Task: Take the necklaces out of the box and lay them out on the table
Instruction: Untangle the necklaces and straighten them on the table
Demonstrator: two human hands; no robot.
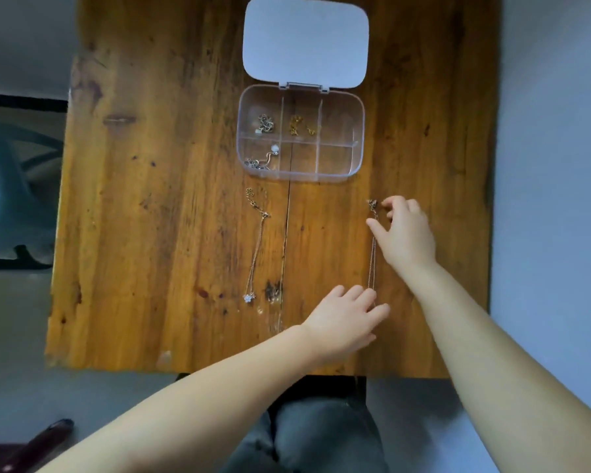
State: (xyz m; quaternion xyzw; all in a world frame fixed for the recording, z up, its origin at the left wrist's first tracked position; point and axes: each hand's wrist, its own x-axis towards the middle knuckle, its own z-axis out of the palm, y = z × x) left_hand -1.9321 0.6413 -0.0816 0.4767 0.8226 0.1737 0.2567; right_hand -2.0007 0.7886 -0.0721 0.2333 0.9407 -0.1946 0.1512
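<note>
A clear plastic box (359,131) with its white lid (306,42) flipped open stands at the far middle of the wooden table (151,199). Its compartments hold a silver chain (265,123), a gold chain (297,124) and a chain with a white bead (265,158). One necklace (257,247) with a flower pendant lies stretched out in front of the box. A second thin necklace (372,254) lies straight to its right. My right hand (403,233) has its fingers spread at that necklace's far clasp end. My left hand (347,319) rests its fingertips on the near end.
The table's near edge runs just in front of my left wrist, with my dark-trousered lap (321,431) below it. A teal chair (11,186) stands left of the table. A dark reddish object (38,445) lies on the floor at the lower left.
</note>
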